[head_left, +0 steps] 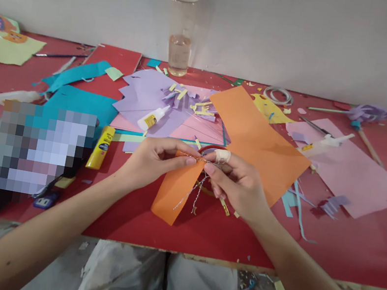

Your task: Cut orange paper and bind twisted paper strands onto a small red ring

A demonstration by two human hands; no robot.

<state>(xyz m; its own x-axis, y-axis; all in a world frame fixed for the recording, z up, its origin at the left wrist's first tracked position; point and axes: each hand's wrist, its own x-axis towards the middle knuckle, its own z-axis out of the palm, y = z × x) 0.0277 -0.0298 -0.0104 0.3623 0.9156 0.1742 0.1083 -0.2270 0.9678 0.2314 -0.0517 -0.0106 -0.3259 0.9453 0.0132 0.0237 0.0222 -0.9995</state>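
Note:
My left hand (161, 158) pinches the top edge of an orange paper strip (174, 191), which hangs down above the red table. A thin twisted silvery cord (197, 190) runs along that edge between both hands, and its loose ends dangle below. My right hand (234, 179) is closed, thumb against forefinger, on the cord close to the strip's corner; a bandage wraps one of its fingers. Behind my hands a dark red curved rim (213, 147) partly shows. A larger orange sheet (264, 145) lies just beyond my right hand.
A yellow glue stick (100, 147) stands left of my hands, beside a pixelated area. A small glue bottle (152, 118) lies on purple paper (138, 95). Against the wall is a clear water bottle (181, 38). Pink sheets (353, 173) and scraps cover the right of the red table (327, 253).

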